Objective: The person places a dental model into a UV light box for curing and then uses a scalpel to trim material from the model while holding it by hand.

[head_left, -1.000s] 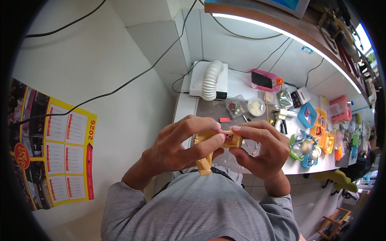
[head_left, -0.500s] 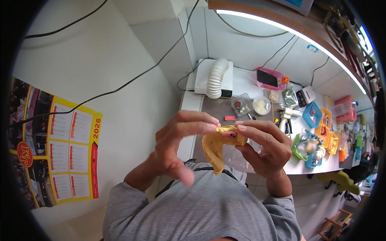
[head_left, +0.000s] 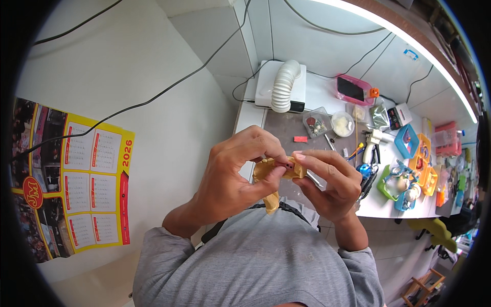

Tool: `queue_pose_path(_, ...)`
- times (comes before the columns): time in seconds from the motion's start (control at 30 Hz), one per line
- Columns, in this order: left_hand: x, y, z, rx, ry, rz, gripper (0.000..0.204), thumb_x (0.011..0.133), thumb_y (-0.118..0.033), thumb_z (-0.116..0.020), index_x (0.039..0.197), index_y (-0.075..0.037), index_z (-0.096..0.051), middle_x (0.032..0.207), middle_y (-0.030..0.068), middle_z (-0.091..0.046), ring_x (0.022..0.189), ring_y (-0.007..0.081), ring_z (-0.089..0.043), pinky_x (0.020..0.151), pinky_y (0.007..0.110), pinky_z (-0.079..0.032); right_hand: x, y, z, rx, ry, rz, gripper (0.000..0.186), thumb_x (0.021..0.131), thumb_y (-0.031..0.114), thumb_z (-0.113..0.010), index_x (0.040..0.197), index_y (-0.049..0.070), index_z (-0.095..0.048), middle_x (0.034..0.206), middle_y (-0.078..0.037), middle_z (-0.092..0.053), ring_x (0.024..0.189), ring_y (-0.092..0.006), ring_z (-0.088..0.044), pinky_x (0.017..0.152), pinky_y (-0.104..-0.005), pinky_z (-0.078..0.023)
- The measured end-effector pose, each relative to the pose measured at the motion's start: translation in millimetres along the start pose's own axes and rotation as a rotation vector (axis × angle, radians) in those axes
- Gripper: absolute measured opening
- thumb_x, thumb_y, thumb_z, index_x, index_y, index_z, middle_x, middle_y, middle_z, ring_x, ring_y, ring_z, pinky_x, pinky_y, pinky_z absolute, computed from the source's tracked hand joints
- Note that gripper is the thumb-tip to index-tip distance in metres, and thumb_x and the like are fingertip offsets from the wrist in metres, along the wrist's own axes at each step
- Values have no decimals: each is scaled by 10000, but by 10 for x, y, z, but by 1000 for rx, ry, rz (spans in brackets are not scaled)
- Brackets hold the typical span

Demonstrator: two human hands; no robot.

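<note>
Above my lap, in front of the bench, I hold a yellow plaster dental cast (head_left: 261, 170), curved like an arch. A small pink gum-like part (head_left: 289, 166) with dark spots sits on its upper side. My right hand (head_left: 331, 187) grips the cast's right end between thumb and fingers. The thumb and forefinger of my left hand (head_left: 230, 166) are closed in a pinch at the cast, right beside the pink part. Those fingers cover much of the cast's middle; whether they also pinch the pink part itself, I cannot tell.
On the bench lie a red block (head_left: 300, 139), a clear box of small parts (head_left: 317, 123), a white-filled tub (head_left: 342, 124) and a handpiece (head_left: 376, 138). Farther back stands a white unit with a ribbed hose (head_left: 285, 87). Coloured bins (head_left: 406, 141) are at right; a calendar (head_left: 94, 176) hangs left.
My left hand has gone from spread fingers to a pinch at the cast's middle. The cast is tilted differently, and the whole view has shifted slightly.
</note>
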State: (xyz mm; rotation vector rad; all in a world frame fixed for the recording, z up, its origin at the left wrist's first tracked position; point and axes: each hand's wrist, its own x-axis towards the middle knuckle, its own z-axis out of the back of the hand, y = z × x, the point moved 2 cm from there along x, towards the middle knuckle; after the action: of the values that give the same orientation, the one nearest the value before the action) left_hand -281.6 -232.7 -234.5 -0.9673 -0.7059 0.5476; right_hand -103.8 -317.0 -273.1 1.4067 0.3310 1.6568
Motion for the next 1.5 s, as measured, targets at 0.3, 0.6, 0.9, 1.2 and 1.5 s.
queue_pose_path(0.3,32,24,-69,126,-14,-33,168,798,47,-713,930,-38,-655,935,56,-656,823,191,-688,705,311,-555,-25,-68,-23,-22,-24,-10,448,740,22,-847,1175,56,-746,1058,-124,-746,873,-225,-751,710,-305,-617)
queue_pose_path(0.6,20,38,-88,69,-20,20,188,809,19,-736,972,-31,-657,952,59,-667,847,174,-695,737,299,-567,-11,-85,17,-12,-8,-17,443,756,14,-837,1187,46,-739,1073,-138,-741,893,-238,-749,739,-308,-614)
queue_pose_path(0.9,-61,265,-69,-632,110,291,388,1025,-344,-621,1168,17,-623,1079,80,-684,987,142,-697,837,293,-606,-10,-155,75,524,-18,-357,327,875,34,-769,1190,-33,-716,1063,-165,-729,983,-190,-717,836,-289,-599)
queue_pose_path(1.2,-178,527,-354,-1315,314,633,699,994,-462,-606,1454,1,-354,1264,150,-603,1126,236,-686,976,411,-606,128,-282,130,615,137,-413,298,950,73,-705,1233,-19,-706,1167,-140,-704,1025,-197,-688,945,-329,-553)
queue_pose_path(1.5,-302,400,-395,-1000,47,204,466,955,-95,-703,1350,-22,-467,1257,208,-646,1207,279,-647,1022,387,-571,33,56,335,158,-125,-91,331,900,253,-776,1107,-3,-744,1172,-201,-652,1107,-284,-658,971,-409,-538)
